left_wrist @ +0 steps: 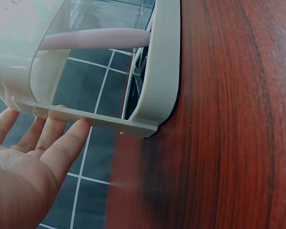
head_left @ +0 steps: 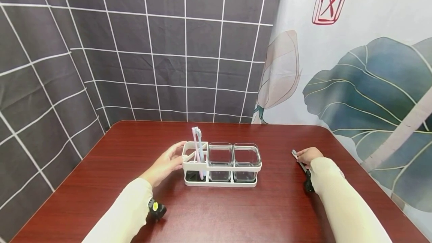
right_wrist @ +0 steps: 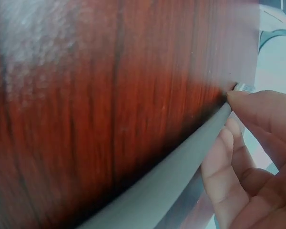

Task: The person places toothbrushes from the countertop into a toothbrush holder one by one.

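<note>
A white toothbrush holder [head_left: 221, 184] stands upright near the table's middle. In its left compartment lean a pink toothbrush [head_left: 195, 147] and a light-blue toothbrush [head_left: 201, 148], heads up. Two clear square cups, a middle cup [head_left: 220, 155] and a right cup [head_left: 247, 155], fill the other compartments. My left hand [head_left: 166, 163] holds the holder's left end, thumb at the rim and fingers against the outer side; the left wrist view shows fingertips on its edge. On the far right my right hand [head_left: 309, 156] pinches a grey-white toothbrush [right_wrist: 181, 160] low over the table, its head pointing away.
The dark red wooden table [head_left: 222, 216] has rounded far corners. Behind it hangs a grey grid-patterned cloth [head_left: 162, 66], and on the right a white cloth with leaf prints [head_left: 364, 85]. A black wrist device [head_left: 156, 210] sits at the left cuff.
</note>
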{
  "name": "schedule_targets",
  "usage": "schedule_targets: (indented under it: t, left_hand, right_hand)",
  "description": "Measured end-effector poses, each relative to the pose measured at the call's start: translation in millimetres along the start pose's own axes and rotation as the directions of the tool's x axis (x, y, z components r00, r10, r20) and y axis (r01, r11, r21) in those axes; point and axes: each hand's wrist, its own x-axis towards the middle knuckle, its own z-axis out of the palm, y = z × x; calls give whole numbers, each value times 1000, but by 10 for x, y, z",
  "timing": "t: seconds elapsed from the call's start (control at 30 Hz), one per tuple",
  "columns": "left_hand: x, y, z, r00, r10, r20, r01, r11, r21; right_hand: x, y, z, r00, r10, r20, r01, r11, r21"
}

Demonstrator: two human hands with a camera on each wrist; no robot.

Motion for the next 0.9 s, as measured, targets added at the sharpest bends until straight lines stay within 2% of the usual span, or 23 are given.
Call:
schedule_targets:
  t: [0.23,0.43,0.7,0.9]
  left_hand:
    - [4,2,0,1000,-14,-5,14,1000,11]
    - [1,22,4,1000,-22,-11,23,999,23]
    - [3,16,7,1000,-10,-3,10,1000,26]
    - [7,7,-6,1000,5,4,-5,1000,20]
  right_hand:
    - [-15,-22,-21,1000,-18,15,18,1000,5]
    - [-10,-94,-33,998,-64,12,64,997,36]
    - [-47,-312,-80,989,-145,-39,148,986,82]
    - [-69,-496,-112,973,-202,-116,214,971,107]
